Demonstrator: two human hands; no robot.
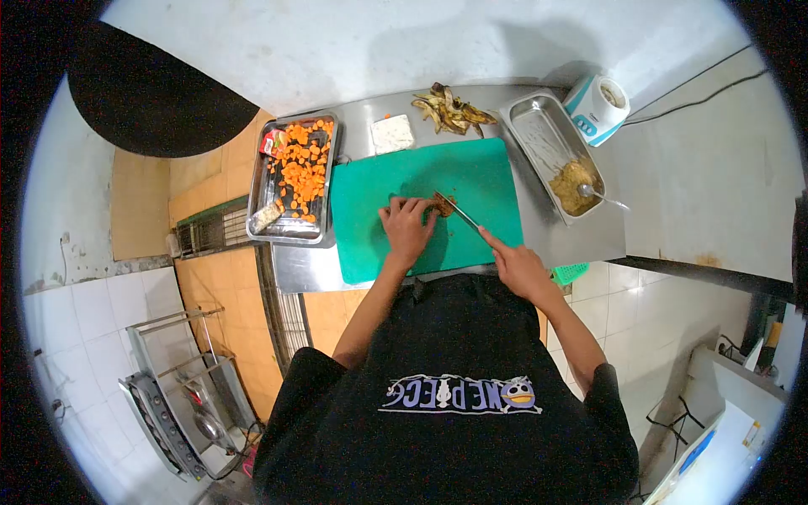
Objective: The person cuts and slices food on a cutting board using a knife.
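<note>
My right hand (520, 268) is closed around the handle of a kitchen knife (461, 212). The blade slants up and left across a small heap of dark brown chopped food (445, 204), whose kind I cannot make out. On the left of that food, my left hand (407, 231) is bent over the green cutting board (370, 181), fingertips curled against the brown piece and partly hiding it. Both hands are over the middle of the board.
A metal tray (252, 202) with cut carrots (303, 172) stands left. Behind the board lie a white block (392, 133) and banana-like peels (454, 111). On the right are a steel pan (523, 126) with yellowish mash (572, 185), a spoon (602, 197) and a white-teal appliance (596, 108).
</note>
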